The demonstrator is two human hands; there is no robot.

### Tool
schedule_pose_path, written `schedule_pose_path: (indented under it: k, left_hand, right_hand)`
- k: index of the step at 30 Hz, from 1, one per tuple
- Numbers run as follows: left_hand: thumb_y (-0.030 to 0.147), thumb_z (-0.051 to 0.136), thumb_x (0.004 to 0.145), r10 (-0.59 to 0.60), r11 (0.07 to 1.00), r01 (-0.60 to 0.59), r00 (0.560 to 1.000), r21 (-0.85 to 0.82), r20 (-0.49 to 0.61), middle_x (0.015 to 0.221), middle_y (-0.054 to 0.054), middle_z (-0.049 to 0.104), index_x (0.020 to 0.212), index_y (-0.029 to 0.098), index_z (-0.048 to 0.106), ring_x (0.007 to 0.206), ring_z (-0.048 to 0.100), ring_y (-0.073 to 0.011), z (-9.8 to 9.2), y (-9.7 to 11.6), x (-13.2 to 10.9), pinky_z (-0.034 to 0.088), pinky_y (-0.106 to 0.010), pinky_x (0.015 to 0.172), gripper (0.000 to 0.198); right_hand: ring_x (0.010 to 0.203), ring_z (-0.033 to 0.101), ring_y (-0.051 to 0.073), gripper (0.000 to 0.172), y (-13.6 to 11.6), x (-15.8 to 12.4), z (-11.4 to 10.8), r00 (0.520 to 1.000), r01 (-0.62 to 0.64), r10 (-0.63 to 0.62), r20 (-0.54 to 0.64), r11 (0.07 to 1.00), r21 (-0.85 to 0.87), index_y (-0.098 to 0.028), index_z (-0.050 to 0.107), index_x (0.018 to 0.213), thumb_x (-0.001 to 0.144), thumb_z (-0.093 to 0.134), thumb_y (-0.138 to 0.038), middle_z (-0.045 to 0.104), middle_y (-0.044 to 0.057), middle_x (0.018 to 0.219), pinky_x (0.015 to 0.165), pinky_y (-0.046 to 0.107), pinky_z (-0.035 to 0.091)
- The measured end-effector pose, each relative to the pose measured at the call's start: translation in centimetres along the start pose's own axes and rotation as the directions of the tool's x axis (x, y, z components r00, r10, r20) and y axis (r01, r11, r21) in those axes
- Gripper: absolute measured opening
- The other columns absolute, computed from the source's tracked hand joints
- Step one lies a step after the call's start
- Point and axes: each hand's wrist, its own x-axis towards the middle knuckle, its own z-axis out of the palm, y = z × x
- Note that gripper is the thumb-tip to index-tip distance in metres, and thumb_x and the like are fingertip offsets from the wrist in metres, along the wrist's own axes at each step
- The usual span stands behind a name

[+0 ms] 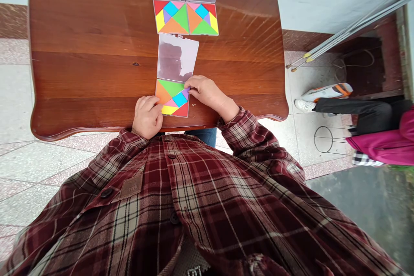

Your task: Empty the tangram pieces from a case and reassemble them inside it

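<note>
The near tangram case (188, 110) lies open on the table in front of me, its clear lid (186, 58) folded back away from me. Colourful flat pieces fill it: a green triangle (170, 87), an orange triangle (161, 93), a blue square (180, 99), plus yellow, pink and red ones. My right hand (207, 92) is closed in a pinch on a small purple triangle (186, 92) at the case's right side. At the left edge, my left hand (147, 116) has its fingers curled against the case, fingertips by the orange piece.
Two more open tangram cases, one on the left (173, 19) and one on the right (203, 19), sit side by side farther back on the wooden table (97, 51). To the right are a seated person's leg (336, 105), a bag (328, 91) and leaning poles (349, 26).
</note>
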Motion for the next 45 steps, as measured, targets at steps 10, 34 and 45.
schedule_pose_path:
  k: [10,34,45]
  left_hand:
    - [0.017,0.048,0.074,0.014,1.0,-0.014,1.0,0.0,-0.01,0.108,-0.011,0.06,0.09,0.02,0.066,0.109,0.052,-0.028,0.0,0.0,0.1,0.04,-0.055,0.098,0.024]
    - [0.018,0.047,0.075,-0.022,1.0,0.022,1.0,-0.004,-0.002,0.108,-0.011,0.061,0.09,0.02,0.066,0.11,0.053,-0.0284,-0.4,0.3,0.2,0.04,-0.055,0.1,0.025]
    - [0.031,0.051,0.079,-0.001,1.0,0.0,0.998,0.025,0.059,0.115,-0.011,0.059,0.099,0.02,0.066,0.117,0.05,-0.0308,-0.5,0.6,0.3,0.032,-0.057,0.105,0.028]
  right_hand:
    - [0.098,0.054,0.025,0.017,-0.2,-0.6,0.2,0.999,0.003,-0.004,-0.04,0.999,-0.032,-0.021,0.062,0.097,0.087,0.048,-0.018,0.064,0.008,0.102,0.091,0.043,0.042]
    - [0.088,0.052,0.024,0.008,-1.2,-0.9,1.5,0.975,-0.202,0.195,-0.11,0.978,-0.057,-0.02,0.062,0.085,0.085,0.054,-0.018,0.06,0.008,0.089,0.08,0.038,0.043]
    - [0.09,0.053,0.025,0.013,-2.3,-1.1,1.8,0.961,-0.236,0.226,-0.156,0.97,-0.049,-0.019,0.063,0.094,0.089,0.051,-0.023,0.06,0.009,0.094,0.08,0.037,0.042]
